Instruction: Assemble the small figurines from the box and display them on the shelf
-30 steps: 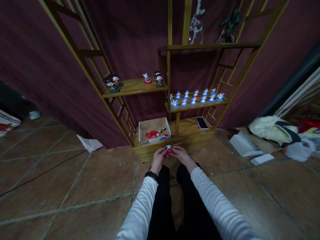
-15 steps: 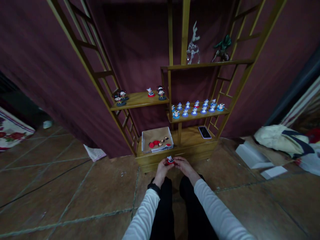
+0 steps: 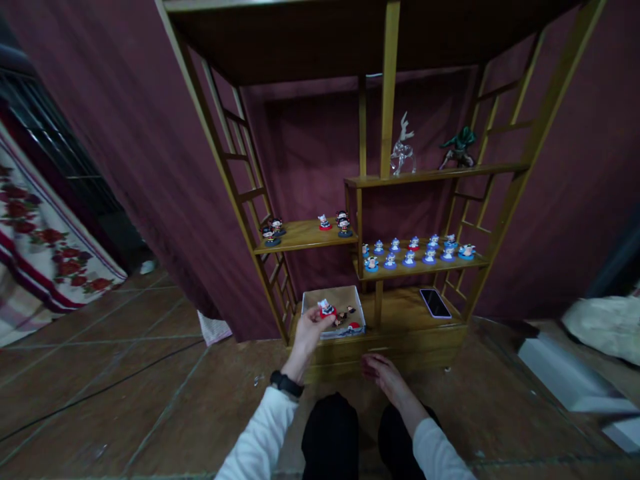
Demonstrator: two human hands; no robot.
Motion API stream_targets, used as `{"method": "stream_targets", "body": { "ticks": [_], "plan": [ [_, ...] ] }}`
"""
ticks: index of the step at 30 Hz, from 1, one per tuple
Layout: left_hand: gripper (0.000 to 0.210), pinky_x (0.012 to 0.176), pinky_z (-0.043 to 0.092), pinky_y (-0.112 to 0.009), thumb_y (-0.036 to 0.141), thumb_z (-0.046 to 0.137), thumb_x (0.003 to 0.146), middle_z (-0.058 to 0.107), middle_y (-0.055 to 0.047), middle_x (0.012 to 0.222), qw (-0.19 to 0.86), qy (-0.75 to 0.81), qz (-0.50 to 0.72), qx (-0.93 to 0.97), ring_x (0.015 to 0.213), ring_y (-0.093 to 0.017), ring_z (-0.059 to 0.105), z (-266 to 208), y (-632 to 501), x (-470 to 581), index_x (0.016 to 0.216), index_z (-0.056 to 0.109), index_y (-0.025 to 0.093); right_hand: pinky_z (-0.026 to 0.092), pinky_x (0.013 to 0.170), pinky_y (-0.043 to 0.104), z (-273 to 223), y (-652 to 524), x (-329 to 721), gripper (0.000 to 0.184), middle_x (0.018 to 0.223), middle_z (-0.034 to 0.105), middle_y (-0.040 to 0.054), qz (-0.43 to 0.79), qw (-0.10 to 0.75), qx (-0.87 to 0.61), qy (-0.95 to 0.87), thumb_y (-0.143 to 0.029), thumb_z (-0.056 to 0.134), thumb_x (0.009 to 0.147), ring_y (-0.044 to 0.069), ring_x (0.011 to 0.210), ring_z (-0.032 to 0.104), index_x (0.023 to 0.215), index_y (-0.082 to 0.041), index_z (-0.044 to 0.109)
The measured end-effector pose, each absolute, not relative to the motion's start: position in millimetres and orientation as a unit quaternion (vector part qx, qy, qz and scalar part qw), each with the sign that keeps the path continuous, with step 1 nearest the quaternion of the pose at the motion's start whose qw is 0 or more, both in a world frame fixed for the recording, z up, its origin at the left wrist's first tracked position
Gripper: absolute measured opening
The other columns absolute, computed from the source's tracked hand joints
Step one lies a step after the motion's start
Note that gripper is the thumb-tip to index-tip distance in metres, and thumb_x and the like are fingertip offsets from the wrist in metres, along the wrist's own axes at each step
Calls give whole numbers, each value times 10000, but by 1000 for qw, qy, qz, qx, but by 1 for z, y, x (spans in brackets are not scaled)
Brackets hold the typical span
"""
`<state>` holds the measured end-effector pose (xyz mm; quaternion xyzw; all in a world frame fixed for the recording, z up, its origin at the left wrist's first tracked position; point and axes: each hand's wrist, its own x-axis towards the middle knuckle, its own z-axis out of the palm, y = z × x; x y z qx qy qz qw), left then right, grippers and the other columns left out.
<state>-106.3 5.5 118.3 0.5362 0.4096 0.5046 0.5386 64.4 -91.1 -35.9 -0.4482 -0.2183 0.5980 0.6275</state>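
Observation:
A small white-headed figurine (image 3: 327, 307) on a red base is pinched in my left hand (image 3: 310, 325), held up in front of an open cardboard box (image 3: 320, 293). Inside that box lie several loose small figure pieces (image 3: 351, 309) and a red piece (image 3: 354, 326). My right hand (image 3: 381, 370) hangs low before the drawer front, apart from everything, with its fingers stretched out and slightly blurred. On the middle-left shelf (image 3: 305, 235) stands a similar red-based figurine (image 3: 324, 222), with dark-haired figurines (image 3: 343, 225) at both ends.
Several blue- and purple-based figurines (image 3: 409, 259) stand in rows on the right shelf. Above them are a clear deer figure (image 3: 403, 150) and a green-caped figure (image 3: 459, 147). A phone (image 3: 435, 303) lies on the bottom board. White boxes (image 3: 570, 373) rest on the floor at right.
My hands have parted. The left has risen toward the box with the figurine, while the right has let go and stays lower. My view has tilted up.

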Motion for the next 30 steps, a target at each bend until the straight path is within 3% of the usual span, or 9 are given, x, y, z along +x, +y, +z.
{"method": "stream_targets", "body": {
  "ticks": [5,10,20,30],
  "plan": [
    [495,832,473,-347,299,819,487,700,-75,921,467,346,567,583,830,-197,632,225,41,-112,933,672,140,512,721,364,-32,-92,59,365,773,699,64,586,623,-474,-212,-439,781,498,242,777,666,747,-202,658],
    [547,775,472,-315,327,814,489,690,-70,874,371,334,596,629,769,-164,614,286,78,-106,967,670,105,505,693,341,-28,-90,60,393,735,703,58,598,611,-482,-193,-413,806,445,218,711,664,729,-187,656],
    [510,570,450,-284,330,857,399,636,-69,650,356,420,543,634,590,-165,578,319,157,-84,791,644,83,492,690,339,-26,-93,66,400,752,701,64,614,602,-472,-195,-417,819,450,196,680,647,744,-189,673],
    [375,639,436,-275,302,835,472,662,-72,699,235,521,464,677,756,-218,615,322,187,-67,761,655,146,494,686,330,-27,-94,67,383,760,700,64,603,605,-479,-202,-443,795,478,180,667,641,748,-196,684]
  ]
}}
